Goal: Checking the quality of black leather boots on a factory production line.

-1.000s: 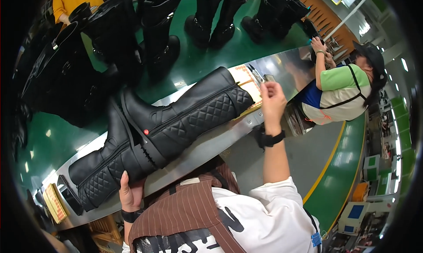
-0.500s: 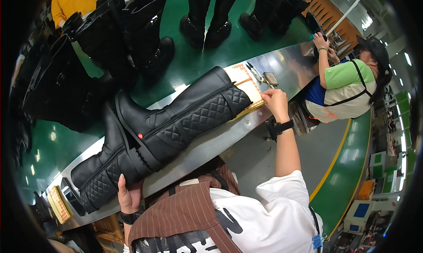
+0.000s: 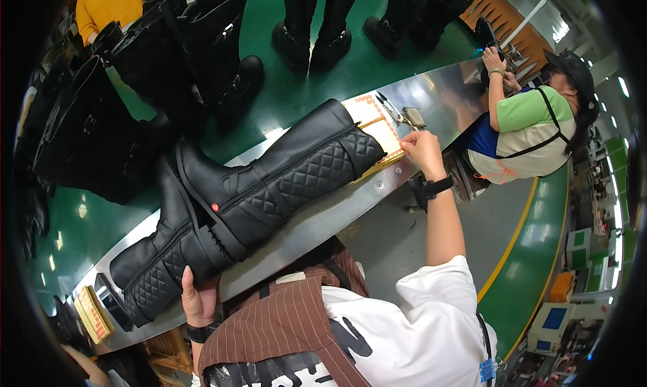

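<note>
Black boots (image 3: 259, 202), against left hand (image 3: 197, 303)

So you've got two boots (image 3: 286, 185) lying sole toward sole on the tabletop (image 3: 323, 215) in front of you, paper stack (image 3: 389, 140) at the right one's top, small tools (image 3: 414, 118) just behind that, another stack (image 3: 93, 314) far left, standing boots (image 3: 300, 16) behind.

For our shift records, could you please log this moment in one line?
Left hand: at one tall black quilted boot; right hand: fingers at edge of cream, red-printed paper; both boots: lying on silver metal bench
</note>
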Demonstrator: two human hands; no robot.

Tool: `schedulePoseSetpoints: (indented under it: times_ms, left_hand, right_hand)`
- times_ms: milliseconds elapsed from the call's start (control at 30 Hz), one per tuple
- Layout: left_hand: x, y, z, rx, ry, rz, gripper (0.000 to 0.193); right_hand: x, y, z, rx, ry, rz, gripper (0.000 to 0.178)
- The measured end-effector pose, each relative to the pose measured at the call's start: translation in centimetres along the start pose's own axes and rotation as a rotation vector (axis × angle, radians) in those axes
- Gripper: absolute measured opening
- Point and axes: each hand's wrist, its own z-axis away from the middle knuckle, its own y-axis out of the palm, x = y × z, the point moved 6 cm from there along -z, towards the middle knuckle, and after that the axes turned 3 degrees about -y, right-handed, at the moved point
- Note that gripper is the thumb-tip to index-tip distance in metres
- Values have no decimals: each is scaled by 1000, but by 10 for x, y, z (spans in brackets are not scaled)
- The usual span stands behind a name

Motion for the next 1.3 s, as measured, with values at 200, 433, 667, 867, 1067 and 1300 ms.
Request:
schedulePoseSetpoints:
  times_ms: [200,433,667,867,1067,1300]
  left_hand:
    - [0,3,-1,0,7,4,59]
    - [-1,4,0,-14,6,58,61]
    - [-2,6,1,-62,12,62,60]
    - [-4,7,2,-68,14,34,58]
    - [-6,-1,4,-47,-55,194,37]
    - [-15,-2,10,-37,-54,144,44]
  right_hand:
    - [8,-1,5,-90,-76,254,13]
    - [3,1,4,-53,-50,156,14]
    - [3,0,7,-63,-79,118,16]
    - [16,-5,17,-126,-224,180,20]
    - [124,-26,56,-415,-225,57,15]
    - [342,63,185,-213,-1405,-71,19]
